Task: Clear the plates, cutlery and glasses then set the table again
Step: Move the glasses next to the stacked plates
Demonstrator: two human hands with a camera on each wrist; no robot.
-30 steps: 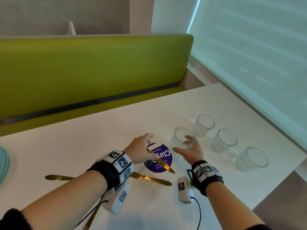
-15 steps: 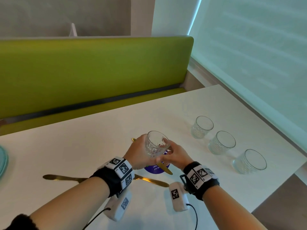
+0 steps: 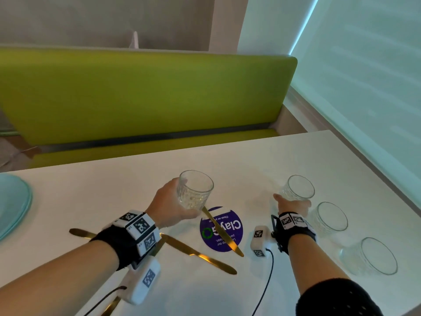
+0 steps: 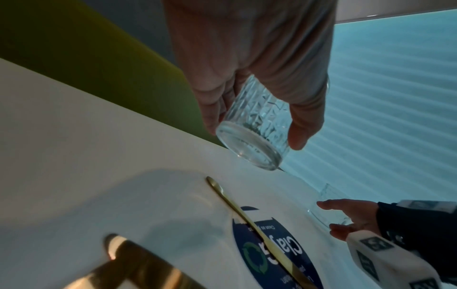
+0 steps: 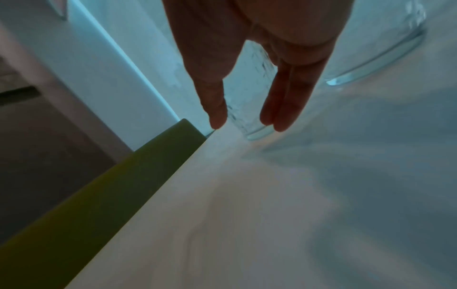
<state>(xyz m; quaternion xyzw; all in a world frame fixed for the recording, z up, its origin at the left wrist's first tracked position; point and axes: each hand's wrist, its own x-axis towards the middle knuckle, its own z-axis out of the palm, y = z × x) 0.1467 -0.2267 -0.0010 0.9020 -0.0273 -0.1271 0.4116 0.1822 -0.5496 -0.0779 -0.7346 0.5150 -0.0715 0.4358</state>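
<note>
My left hand (image 3: 180, 199) grips a cut-glass tumbler (image 3: 195, 190) and holds it upright above the white table (image 3: 91, 197); the left wrist view shows thumb and fingers wrapped round the tumbler (image 4: 254, 129). My right hand (image 3: 291, 202) reaches to the far glass (image 3: 299, 187) of a row at the right. In the right wrist view its thumb and straight fingers (image 5: 279, 109) flank that glass (image 5: 249, 109) without closing on it. Two more glasses (image 3: 330, 217) (image 3: 377, 256) stand nearer in the row.
A gold knife (image 3: 224, 233) lies across a purple round sticker (image 3: 234, 224), and another gold knife (image 3: 200, 255) lies in front of it. Teal plates (image 3: 13, 201) sit at the left edge. A green bench (image 3: 136, 94) runs behind the table; a window wall is on the right.
The glass went from my right hand to my left, which now holds it alone, further left and higher. My right hand moved right to the far glass in the row.
</note>
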